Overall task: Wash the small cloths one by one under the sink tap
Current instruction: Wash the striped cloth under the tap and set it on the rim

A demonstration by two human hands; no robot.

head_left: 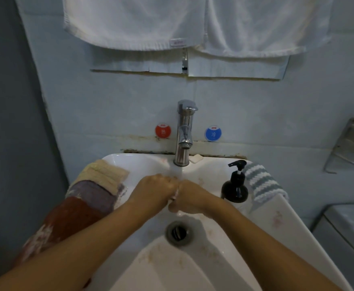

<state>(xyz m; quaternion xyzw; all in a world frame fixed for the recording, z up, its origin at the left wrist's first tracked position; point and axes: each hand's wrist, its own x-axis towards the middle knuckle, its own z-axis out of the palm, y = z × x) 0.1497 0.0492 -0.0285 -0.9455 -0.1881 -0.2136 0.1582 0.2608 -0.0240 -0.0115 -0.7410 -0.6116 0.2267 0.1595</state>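
Head view shows left hand (pixel 154 189) and right hand (pixel 189 195) knuckle to knuckle beneath the tap (pixel 184 133), fingers clamped on a small cloth (pixel 175 195) between them, its visible strip running twelve-to-six, equally near both.

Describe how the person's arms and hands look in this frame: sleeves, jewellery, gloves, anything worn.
Both forearms are bare as far as the frame shows, with no sleeve in view. The left hand and right hand wear no gloves. No watch, bracelet or ring can be seen on the wrists or the backs of the hands, though the fingers are mostly hidden. The dim light leaves finer marks impossible to tell.
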